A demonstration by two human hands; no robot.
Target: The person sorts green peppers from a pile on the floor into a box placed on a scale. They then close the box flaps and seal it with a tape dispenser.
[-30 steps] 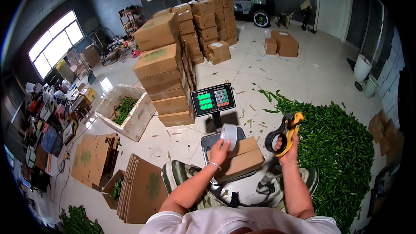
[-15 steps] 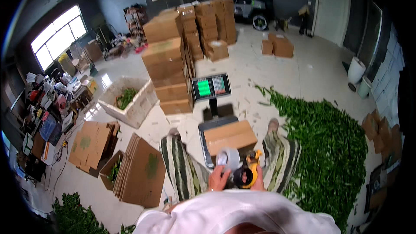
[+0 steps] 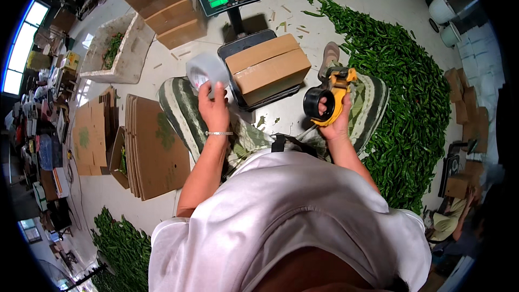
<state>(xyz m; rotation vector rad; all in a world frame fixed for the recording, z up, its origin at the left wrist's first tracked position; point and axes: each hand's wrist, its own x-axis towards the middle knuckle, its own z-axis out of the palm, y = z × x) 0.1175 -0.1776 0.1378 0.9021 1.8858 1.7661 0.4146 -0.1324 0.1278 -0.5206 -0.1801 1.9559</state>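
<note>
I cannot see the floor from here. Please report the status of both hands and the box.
Left hand holds a pale roll. Right hand grips the yellow tape dispenser. Closed cardboard box sits on the scale, untouched. Nothing blocks it.

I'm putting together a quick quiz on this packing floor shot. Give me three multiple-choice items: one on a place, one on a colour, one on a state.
1. Where does the closed cardboard box sit?
A. on the platform scale
B. on the pile of green pods
C. on the flat cartons

2. What colour is the frame of the tape dispenser in the right hand?
A. red
B. yellow
C. blue

3. What is the left hand doing?
A. resting empty
B. pressing the scale's keys
C. holding a whitish tape roll

Answers: A, the box rests on the scale platform below its lit display; B, its frame is yellow; C, the fingers grip the roll.
</note>
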